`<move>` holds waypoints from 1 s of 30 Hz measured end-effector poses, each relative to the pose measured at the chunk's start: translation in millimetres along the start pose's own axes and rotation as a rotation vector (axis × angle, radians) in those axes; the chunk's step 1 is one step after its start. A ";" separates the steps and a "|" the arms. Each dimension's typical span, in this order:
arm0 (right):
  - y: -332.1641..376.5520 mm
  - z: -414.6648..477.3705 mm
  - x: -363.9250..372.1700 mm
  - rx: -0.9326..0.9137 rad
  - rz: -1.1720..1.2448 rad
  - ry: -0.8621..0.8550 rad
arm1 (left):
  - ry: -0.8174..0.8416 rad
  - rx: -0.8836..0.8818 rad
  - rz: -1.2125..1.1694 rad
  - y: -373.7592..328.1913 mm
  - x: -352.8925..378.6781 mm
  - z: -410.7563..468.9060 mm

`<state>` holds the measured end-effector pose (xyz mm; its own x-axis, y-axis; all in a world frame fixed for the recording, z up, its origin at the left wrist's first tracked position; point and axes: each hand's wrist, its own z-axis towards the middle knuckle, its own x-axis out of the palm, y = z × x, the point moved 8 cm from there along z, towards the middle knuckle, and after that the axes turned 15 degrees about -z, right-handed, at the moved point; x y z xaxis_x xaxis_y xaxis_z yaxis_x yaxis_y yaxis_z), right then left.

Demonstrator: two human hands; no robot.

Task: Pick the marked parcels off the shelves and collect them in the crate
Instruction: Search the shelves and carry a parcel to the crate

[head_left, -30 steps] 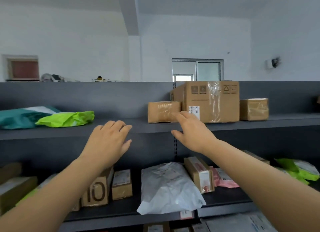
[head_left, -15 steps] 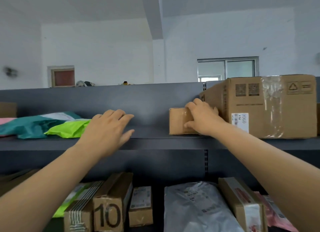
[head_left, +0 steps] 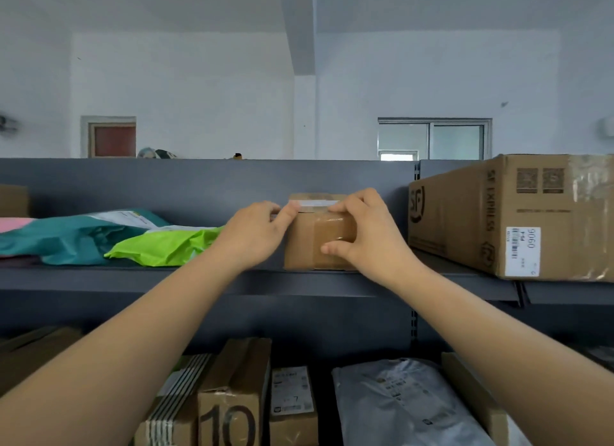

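- Clasps a small box (head_left: 319, 243) at centre frame, resting on the upper shelf (head_left: 166, 279).
- Pinches its top left corner with left hand (head_left: 252, 236), fingers curled.
- Wraps right hand (head_left: 368, 239) round its right side, thumb on the front.
- Flanked by big box (head_left: 498, 213) right, green bag (head_left: 166, 246) left.

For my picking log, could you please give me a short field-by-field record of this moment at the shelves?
parcel being handled: small cardboard box, standing on the upper shelf
left hand: holds the box's left side, fingers at its top edge
right hand: grips the box, fingers over the top, thumb on the front
to the right: large SF Express carton, apart from the box
to the left: green bag, teal bag
lower shelf: box marked 10, grey mailer
crate: not in view
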<state>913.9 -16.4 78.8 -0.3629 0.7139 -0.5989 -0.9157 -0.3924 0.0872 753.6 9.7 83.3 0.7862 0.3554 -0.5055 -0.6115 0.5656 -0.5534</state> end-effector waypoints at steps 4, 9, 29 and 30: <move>-11.0 0.2 -3.3 0.221 0.340 -0.100 | 0.029 -0.044 -0.204 12.8 -7.2 -0.6; -36.7 -6.6 21.1 0.582 0.760 0.018 | 0.066 -0.015 -0.344 25.7 -10.2 -4.4; -11.7 -23.5 5.3 0.254 0.562 -0.130 | -0.103 0.233 -0.206 39.4 -18.6 -24.2; -11.6 -22.8 5.2 0.256 0.562 -0.124 | -0.094 0.224 -0.201 39.8 -18.3 -23.8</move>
<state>926.5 -21.3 56.6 -0.8043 0.5066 -0.3108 -0.5857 -0.5872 0.5587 712.8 8.0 54.8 0.9004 0.2818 -0.3314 -0.4167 0.7774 -0.4712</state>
